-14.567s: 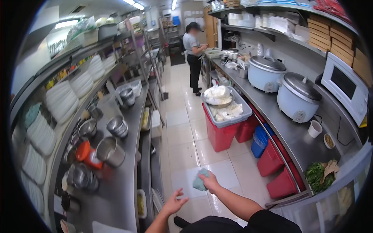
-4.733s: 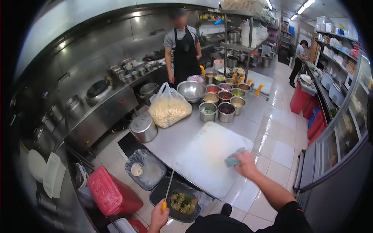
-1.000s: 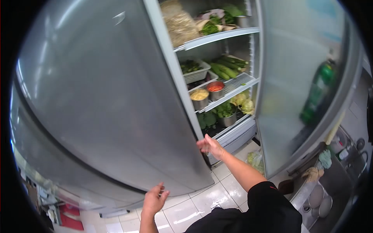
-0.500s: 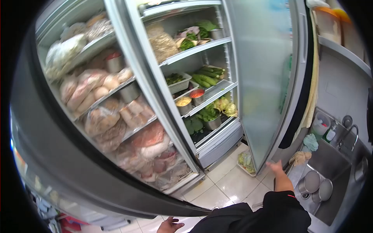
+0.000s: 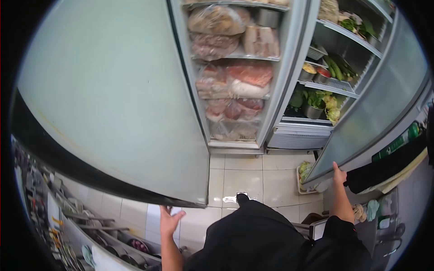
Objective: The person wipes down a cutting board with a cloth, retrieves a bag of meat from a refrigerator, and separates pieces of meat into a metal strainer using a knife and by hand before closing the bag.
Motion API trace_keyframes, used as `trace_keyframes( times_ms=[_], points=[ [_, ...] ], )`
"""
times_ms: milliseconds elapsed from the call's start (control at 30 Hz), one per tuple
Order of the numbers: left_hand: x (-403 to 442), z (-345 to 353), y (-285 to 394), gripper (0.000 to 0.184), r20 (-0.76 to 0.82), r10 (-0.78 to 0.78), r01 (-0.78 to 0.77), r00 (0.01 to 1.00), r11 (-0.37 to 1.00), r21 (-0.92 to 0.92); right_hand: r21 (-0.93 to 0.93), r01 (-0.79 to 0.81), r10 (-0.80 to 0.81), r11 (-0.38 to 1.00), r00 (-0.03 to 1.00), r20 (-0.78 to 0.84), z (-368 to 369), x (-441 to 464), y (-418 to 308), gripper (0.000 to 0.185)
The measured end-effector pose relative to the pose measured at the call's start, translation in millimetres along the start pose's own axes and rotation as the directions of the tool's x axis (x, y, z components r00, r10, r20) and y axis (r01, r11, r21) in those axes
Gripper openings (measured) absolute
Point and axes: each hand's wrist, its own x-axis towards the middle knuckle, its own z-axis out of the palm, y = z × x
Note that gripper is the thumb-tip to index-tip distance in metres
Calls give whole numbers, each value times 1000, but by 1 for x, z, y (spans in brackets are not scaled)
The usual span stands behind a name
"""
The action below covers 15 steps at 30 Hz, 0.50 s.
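The left hand [image 5: 170, 222] is held at seven o'clock, thumb [image 5: 180, 215] spread toward two, the other fingers [image 5: 163, 210] partly hidden. The right hand [image 5: 339, 175] is held near four o'clock, one digit [image 5: 335, 165] pointed toward twelve. Both bare forearms [image 5: 342, 201] are angled almost straight to twelve.

Both hands [image 5: 170, 221] at 2 open fridge drs [image 5: 113, 104].

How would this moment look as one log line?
left hand: at lower edge of left door | right hand: by edge of right door | doors: both open | shelves: bagged food, vegetables
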Motion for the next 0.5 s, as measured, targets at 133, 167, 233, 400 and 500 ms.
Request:
trace_keyframes(
  times_ms=[133, 167, 233, 400, 500],
  points=[
    [30, -19, -22, 94, -349, 34, -14, 936, 998, 60, -243, -37, 56, 969, 996, 72, 77, -22, -47, 75],
    [42, -25, -25, 89, -389, 33, -18, 921, 999, 41, -258, -11, 39, 966, 994, 105, 92, -23, -58, 79],
    [62, -38, -24, 79, -479, 38, -13, 877, 998, 55, -278, 77, -6, 957, 969, 248, 129, -9, -50, 86],
    [104, -67, -29, 74, -625, 127, -64, 770, 990, 122, -563, 667, 96, 488, 600, 794, 221, -10, -65, 68],
    [124, -75, -31, 76, -703, 62, -39, 709, 998, 49, -323, 935, 357, 143, 256, 898, 304, -31, -51, 84]
  ],
)
